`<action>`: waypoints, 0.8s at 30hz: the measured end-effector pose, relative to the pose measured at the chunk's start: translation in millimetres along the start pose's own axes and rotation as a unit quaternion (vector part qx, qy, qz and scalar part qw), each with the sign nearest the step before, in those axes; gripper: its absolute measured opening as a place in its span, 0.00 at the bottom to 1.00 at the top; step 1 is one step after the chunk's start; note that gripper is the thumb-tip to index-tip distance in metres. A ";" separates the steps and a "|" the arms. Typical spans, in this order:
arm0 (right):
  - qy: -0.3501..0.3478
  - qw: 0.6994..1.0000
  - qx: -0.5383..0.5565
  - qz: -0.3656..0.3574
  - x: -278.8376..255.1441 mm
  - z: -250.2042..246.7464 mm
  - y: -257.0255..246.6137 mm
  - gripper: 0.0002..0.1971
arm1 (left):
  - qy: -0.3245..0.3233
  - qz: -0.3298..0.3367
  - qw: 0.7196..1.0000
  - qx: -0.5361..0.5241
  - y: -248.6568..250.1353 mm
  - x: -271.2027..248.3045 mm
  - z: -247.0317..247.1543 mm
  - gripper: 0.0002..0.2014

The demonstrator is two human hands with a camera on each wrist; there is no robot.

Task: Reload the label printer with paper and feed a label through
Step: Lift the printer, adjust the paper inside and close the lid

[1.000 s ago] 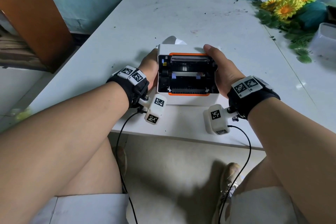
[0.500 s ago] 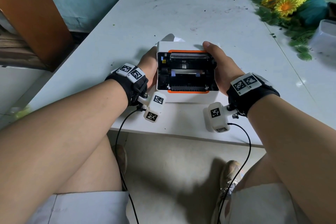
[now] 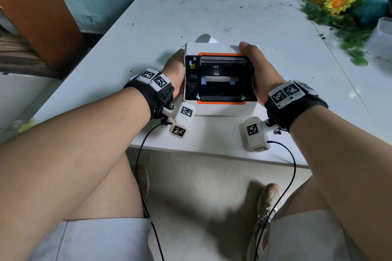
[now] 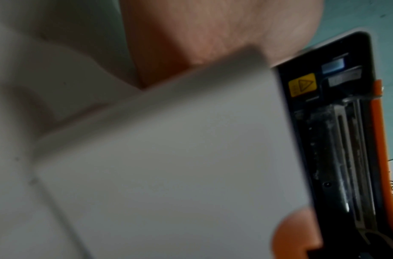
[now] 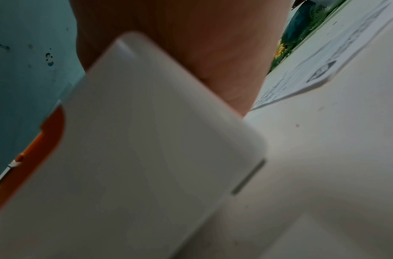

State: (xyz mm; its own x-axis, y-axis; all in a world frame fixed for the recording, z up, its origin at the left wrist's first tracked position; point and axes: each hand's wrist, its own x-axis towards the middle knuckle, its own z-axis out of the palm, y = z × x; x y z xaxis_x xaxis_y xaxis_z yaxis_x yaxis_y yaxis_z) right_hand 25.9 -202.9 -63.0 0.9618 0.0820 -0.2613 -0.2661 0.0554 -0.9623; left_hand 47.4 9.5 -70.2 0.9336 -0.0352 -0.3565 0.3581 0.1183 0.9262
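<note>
Label printer [image 3: 220, 108] on white table [image 3: 212, 17], near front edge, between both forearms. White casing, orange trim round the open top; black paper bay exposed, with roller bar at the far end and two small blue guides flanking a white strip mid-bay. Yellow warning sticker [image 4: 302, 84] inside the bay at the left rear corner, sharp in left wrist view.

Left hand [image 3: 175, 68] flat against printer's left side wall, palm touching casing; fingers hidden behind the body, so curl or straightness cannot be told. Left wrist view: blurred skin against white side panel, nothing more.

Right hand [image 3: 257, 70] against printer's right side, thumb lying along the top right edge and reaching the rear corner, clasping the casing; remaining fingers out of sight. Right wrist view: palm pressed on white side panel, orange trim at left edge.

White paper piece [image 3: 206, 38] on table just behind printer, partly hidden by it. Printed sheet [image 5: 319, 57] flat on table to the right, seen in right wrist view only.

Artificial sunflowers [image 3: 339, 1] with green leaves at far right corner of table, well apart from printer. Translucent container [image 3: 381, 36] at right edge beside them.
</note>
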 end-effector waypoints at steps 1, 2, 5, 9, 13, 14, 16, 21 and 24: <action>0.001 1.000 -0.001 0.001 0.4 0.1 0.1 0.33 | -0.002 0.000 1.000 0.001 0.5 -1.0 0.4 0.17; 0.000 1.000 -0.003 0.003 0.9 0.1 0.2 0.34 | -0.002 -0.001 1.000 0.000 0.8 -1.4 0.5 0.18; -0.007 1.000 -0.004 0.004 2.0 -0.6 -0.2 0.35 | -0.008 -0.006 1.000 -0.001 1.5 -3.3 0.9 0.18; -0.008 1.000 -0.006 0.003 1.9 -0.9 -0.1 0.32 | -0.016 -0.014 1.000 -0.005 2.2 -5.4 0.9 0.17; 0.002 1.000 -0.008 0.010 -0.2 1.3 -1.5 0.32 | -0.021 -0.013 1.000 -0.010 2.6 -5.9 1.0 0.18; 0.003 1.000 -0.009 0.012 -0.5 1.5 -1.8 0.33 | -0.023 -0.014 1.000 -0.011 2.6 -5.9 0.9 0.19; 0.005 1.000 -0.010 0.014 -1.5 1.7 -2.2 0.34 | -0.027 -0.013 0.999 -0.014 2.1 -3.8 0.8 0.20; 0.006 1.000 -0.012 0.014 -2.9 1.8 -2.2 0.35 | -0.032 -0.012 0.999 -0.004 -0.9 -0.6 -1.9 0.23; 0.007 1.000 -0.010 0.014 -3.5 2.1 -2.4 0.35 | -0.014 -0.007 1.000 0.000 -1.1 0.3 -1.6 0.21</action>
State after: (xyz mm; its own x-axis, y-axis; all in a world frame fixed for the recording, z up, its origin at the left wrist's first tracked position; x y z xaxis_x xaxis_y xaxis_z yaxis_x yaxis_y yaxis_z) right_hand 23.1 -201.2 -59.6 0.9551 0.0686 -0.2883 -0.2911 0.0335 -0.9561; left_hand 47.3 10.9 -71.5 0.9286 -0.0653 -0.3652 0.3706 0.1174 0.9214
